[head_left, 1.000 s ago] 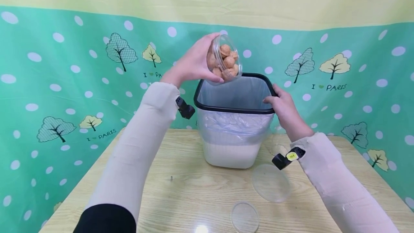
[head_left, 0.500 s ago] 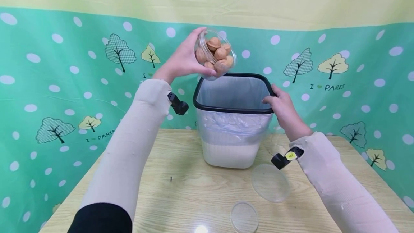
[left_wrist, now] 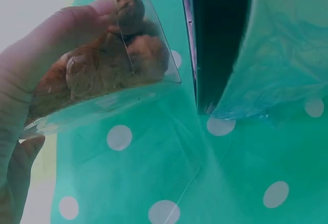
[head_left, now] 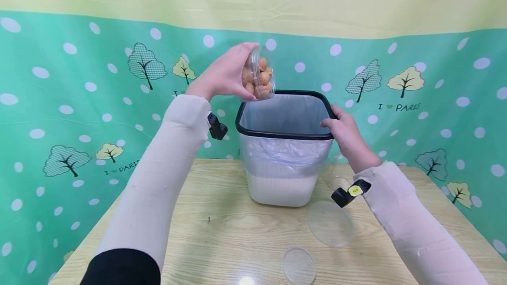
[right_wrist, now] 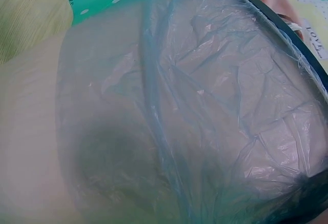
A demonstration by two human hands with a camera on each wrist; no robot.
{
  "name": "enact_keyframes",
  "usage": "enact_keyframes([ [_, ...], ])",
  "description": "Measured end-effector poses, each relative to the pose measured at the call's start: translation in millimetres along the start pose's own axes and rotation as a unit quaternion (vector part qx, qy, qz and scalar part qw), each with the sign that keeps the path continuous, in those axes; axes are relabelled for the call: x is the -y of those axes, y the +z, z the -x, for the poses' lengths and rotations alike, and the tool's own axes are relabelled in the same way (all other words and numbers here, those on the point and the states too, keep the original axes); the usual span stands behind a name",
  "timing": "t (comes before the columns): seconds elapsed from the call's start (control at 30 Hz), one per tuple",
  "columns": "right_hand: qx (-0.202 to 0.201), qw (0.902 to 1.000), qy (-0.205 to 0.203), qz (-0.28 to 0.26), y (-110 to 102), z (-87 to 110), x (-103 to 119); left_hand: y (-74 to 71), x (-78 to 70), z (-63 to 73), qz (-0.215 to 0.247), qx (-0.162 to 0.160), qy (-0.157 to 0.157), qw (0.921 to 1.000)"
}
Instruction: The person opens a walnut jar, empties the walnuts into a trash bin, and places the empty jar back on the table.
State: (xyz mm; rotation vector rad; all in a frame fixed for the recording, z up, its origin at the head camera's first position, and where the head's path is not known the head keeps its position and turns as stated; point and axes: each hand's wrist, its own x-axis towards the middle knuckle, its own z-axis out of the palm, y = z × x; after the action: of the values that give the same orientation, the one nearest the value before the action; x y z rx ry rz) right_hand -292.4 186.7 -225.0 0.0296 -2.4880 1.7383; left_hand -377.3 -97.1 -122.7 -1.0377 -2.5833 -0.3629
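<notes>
My left hand (head_left: 225,74) grips a clear plastic jar (head_left: 255,63) from its left side, over the bin's left rim. The jar is tilted onto its side and holds several round brown walnut-like pieces (head_left: 264,78). In the left wrist view the thumb presses along the jar's wall (left_wrist: 154,80), beside the bin's dark rim (left_wrist: 220,39). My right hand (head_left: 348,133) grips the black rim (head_left: 285,135) of a white bin (head_left: 281,190) at its right side, thumb inside. A translucent bluish bag (head_left: 285,153) lines the bin and folds down over its outside.
A larger round translucent lid (head_left: 331,224) and a smaller one (head_left: 299,265) lie on the wooden table (head_left: 237,245) in front of the bin. A clear object (head_left: 339,183) sits behind my right wrist. A printed green cloth (head_left: 99,113) hangs behind.
My left hand has shifted the jar leftward, then turned it more side-on with its walnut-like pieces still inside. The right hand stays on the bin's rim.
</notes>
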Motion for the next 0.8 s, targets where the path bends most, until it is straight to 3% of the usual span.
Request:
enact_keyframes([
  [0.43, -0.002, 1.0000, 0.004, 0.005, 0.3, 0.3, 1.6, 1.0, -7.5, 2.3, 0.002, 0.035, 0.007, 0.9994],
  [0.6, -0.002, 0.9999, 0.005, 0.009, 1.0, 0.3, 1.8, 0.6, -6.7, 2.3, -0.022, 0.037, 0.005, 0.9990],
  [0.8, -0.002, 0.9999, 0.003, 0.010, 0.9, 0.7, 1.9, 1.1, -5.5, 3.2, 0.003, 0.041, 0.009, 0.9991],
])
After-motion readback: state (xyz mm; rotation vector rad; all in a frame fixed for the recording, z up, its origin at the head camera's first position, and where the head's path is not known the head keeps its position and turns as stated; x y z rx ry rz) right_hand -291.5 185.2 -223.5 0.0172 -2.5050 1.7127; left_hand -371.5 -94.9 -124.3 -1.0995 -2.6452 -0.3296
